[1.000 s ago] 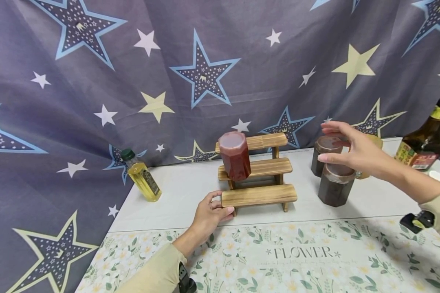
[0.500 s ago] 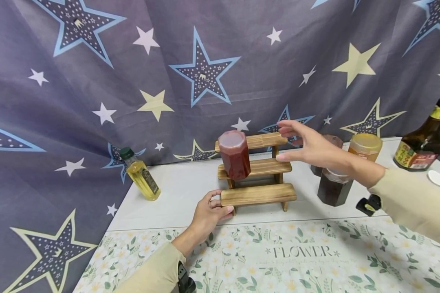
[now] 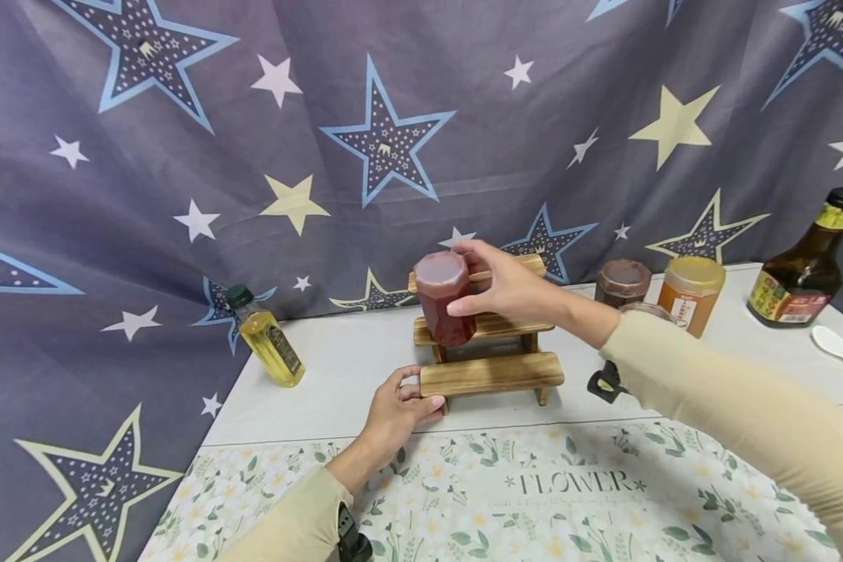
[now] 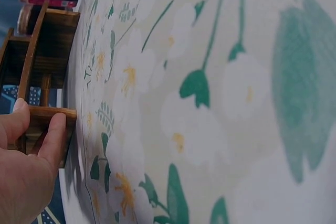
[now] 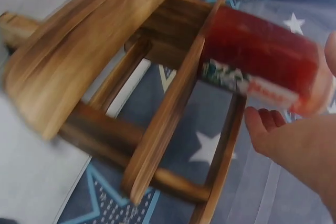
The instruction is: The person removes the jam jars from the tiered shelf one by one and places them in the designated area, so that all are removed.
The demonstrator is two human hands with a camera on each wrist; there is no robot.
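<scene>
In the head view a red jar (image 3: 444,300) stands on the left part of the middle step of a three-step wooden stand (image 3: 492,373). My right hand (image 3: 502,285) reaches to the jar's right side, thumb in front and fingers toward the back, spread around it. In the right wrist view the jar (image 5: 252,51) shows a label, with the fingers (image 5: 262,124) beside it and a gap between. My left hand (image 3: 398,406) holds the left end of the lowest step. Thumb and finger pinch that wooden end (image 4: 50,112) in the left wrist view.
A dark jar (image 3: 623,282) and an orange-yellow jar (image 3: 691,293) stand right of the stand. Another dark jar is mostly behind the right sleeve (image 3: 709,390). Farther right are a brown sauce bottle (image 3: 804,265) and a white spoon (image 3: 839,343). A yellow oil bottle (image 3: 270,339) stands left.
My right hand has moved left from above the dark jars, past the stand's right end, to the red jar. My left hand keeps its hold on the lowest step.
</scene>
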